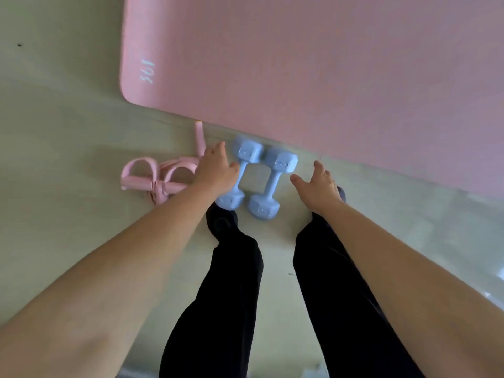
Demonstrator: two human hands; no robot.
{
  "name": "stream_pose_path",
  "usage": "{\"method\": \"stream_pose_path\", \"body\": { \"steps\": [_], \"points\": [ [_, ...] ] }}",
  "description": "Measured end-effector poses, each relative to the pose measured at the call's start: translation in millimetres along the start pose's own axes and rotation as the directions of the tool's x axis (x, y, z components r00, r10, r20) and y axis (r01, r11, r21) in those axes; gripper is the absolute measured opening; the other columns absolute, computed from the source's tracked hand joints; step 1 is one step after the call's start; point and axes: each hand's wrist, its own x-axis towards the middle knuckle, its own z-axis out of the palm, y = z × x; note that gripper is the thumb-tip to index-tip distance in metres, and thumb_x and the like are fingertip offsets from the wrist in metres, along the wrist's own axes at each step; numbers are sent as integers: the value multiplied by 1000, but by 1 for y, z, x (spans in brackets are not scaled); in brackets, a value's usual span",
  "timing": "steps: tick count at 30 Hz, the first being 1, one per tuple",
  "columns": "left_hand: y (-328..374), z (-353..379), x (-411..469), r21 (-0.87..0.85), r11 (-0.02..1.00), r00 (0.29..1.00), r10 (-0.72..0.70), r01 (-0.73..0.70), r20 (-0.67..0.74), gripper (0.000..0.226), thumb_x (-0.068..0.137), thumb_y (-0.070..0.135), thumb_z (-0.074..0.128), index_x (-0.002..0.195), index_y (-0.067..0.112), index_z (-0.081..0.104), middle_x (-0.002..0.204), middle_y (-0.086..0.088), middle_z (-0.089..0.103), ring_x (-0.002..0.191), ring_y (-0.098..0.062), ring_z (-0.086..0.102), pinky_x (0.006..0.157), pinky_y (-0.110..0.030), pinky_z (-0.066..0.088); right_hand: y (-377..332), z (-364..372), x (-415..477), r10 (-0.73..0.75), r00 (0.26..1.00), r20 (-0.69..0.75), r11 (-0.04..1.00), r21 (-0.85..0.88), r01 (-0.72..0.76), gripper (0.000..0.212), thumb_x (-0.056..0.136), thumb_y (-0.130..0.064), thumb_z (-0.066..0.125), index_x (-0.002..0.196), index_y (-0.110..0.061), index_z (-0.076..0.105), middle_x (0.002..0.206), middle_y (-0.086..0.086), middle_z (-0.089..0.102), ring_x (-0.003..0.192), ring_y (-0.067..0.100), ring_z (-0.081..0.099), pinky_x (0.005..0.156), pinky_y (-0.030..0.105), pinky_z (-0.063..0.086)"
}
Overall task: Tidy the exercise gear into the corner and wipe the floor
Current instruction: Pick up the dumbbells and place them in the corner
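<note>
2 blue dumbbells (274, 181) side by side on floor (68, 137), just beside pink mat (300, 64). Left grip (215, 170) spread over left one — contact unclear. Right grip (319, 184) spread nr the other, not touching.

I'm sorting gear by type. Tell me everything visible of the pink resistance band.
The pink resistance band lies on the pale floor, left of the blue dumbbells. Soft-looking padded loops and thin tubes bunch at a knot; one straight handle points toward the mat. The left hand hides its right end.
</note>
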Motion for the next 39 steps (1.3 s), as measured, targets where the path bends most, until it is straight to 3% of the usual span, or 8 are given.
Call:
{"method": "stream_pose_path", "body": {
  "steps": [7,10,13,17,22,28,34,39],
  "points": [
    [-39,133,113,-169,978,990,-113,125,79,49,89,28,56,129,2,44,129,-20,54,117,-36,53,89,-36,42,34,115,127,103,977,187,947,283,-154,65,95,-42,59,150,-15,36,138,3,52,124,24,52,94,33,42],
    [-52,165,134,-294,947,991,-119,131,58,38,89,23,56,119,3,45,113,-18,60,103,-37,58,79,-36,44,40,139,152,73,974,215,870,464,-168,46,87,-46,62,125,-22,56,121,0,63,113,23,61,99,40,50],
    [-59,173,145,-344,930,992,-120,130,49,26,92,22,53,110,4,47,93,-14,58,95,-39,61,75,-38,45,44,151,168,36,964,264,776,601,-194,40,73,-50,61,103,-24,57,100,1,68,106,27,66,99,51,51],
    [-50,155,129,-403,900,986,-155,168,64,24,80,29,53,93,10,48,78,-14,56,80,-39,62,67,-39,46,35,136,147,78,979,189,731,656,-186,18,89,-38,58,97,-23,51,90,1,62,89,24,64,96,46,53],
    [-10,102,55,-581,788,972,-235,204,21,12,77,27,52,80,15,51,67,-3,54,57,-23,55,59,-31,44,34,68,74,131,981,145,639,744,-195,17,94,-31,57,103,-17,54,80,2,57,69,19,55,72,35,51],
    [80,-7,-81,-715,693,972,-219,93,-86,10,81,19,58,78,10,54,56,-4,51,37,-13,47,43,-21,35,13,-56,-67,164,986,22,489,866,-101,7,85,-20,61,88,-16,56,63,0,53,52,18,51,59,31,45],
    [193,-160,-260,-781,607,970,-67,-147,-235,20,78,22,62,69,12,48,53,-6,48,40,-20,44,43,-24,37,-21,-202,-264,132,957,-260,373,907,195,14,80,-21,66,77,-13,55,57,4,48,45,19,44,50,28,39],
    [248,-265,-405,-747,508,894,117,-429,-433,22,76,21,62,63,13,46,51,-8,46,40,-19,40,44,-27,36,-36,-283,-423,133,848,-514,247,845,474,18,82,-19,66,76,-8,54,54,7,46,45,21,41,50,30,36]
  ]
}}
